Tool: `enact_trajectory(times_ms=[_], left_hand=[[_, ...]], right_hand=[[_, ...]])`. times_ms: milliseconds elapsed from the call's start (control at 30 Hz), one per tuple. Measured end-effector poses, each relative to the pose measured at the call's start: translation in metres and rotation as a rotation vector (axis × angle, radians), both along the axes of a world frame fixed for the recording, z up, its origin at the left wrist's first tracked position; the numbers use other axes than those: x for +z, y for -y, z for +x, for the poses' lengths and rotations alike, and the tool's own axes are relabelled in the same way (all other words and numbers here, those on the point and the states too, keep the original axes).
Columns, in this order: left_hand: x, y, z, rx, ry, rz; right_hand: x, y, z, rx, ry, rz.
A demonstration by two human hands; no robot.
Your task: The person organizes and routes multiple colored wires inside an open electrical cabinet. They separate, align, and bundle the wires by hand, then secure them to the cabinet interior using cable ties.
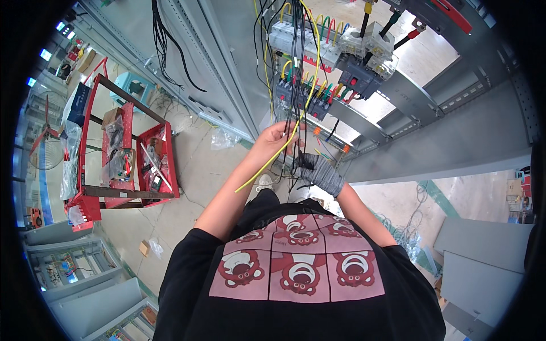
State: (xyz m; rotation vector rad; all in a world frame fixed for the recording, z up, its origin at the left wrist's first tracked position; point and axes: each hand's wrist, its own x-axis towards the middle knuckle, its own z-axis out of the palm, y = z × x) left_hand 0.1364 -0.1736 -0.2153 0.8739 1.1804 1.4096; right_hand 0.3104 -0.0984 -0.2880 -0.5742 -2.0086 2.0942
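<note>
A bundle of thin black wires (295, 74) hangs down from the electrical cabinet in front of me. My left hand (277, 138), bare, is closed around the bundle at chest height. A yellow wire (263, 167) runs down across that hand, its loose end sticking out over my left forearm. Just below and to the right, my right hand (319, 171) wears a grey knit glove with dark fingertips; its fingers are bent in on the lower part of the black wires. The wire ends below are partly hidden by the hands.
Circuit breakers (361, 74) and a row of contactors (301, 94) with coloured wires sit on the cabinet's metal rails (409, 96). More black cables (162, 42) hang at the upper left. A red tool cart (91, 142) and a fan (48, 131) stand at left; grey panels (483, 278) at right.
</note>
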Motion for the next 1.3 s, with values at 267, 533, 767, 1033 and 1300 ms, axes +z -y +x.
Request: enact_trajectory(times_ms=[267,533,767,1033,1300], left_hand=[[0.002,0.0,0.005,0.112,0.083,-0.004],[0.001,-0.002,0.004,0.171,-0.055,0.021],[0.013,0.004,0.009,0.296,-0.143,0.008],[0.017,0.023,-0.002,0.584,-0.853,-0.066],[0.013,0.052,-0.02,0.483,-0.397,0.055]], right_hand=[[-0.001,-0.002,0.007,-0.022,0.031,-0.04],[0.012,0.001,0.004,-0.01,0.014,-0.053],[0.018,-0.002,-0.006,-0.245,0.011,0.145],[0.114,0.002,-0.057,-0.445,-0.125,0.616],[0.085,-0.011,-0.087,-0.119,0.034,0.22]])
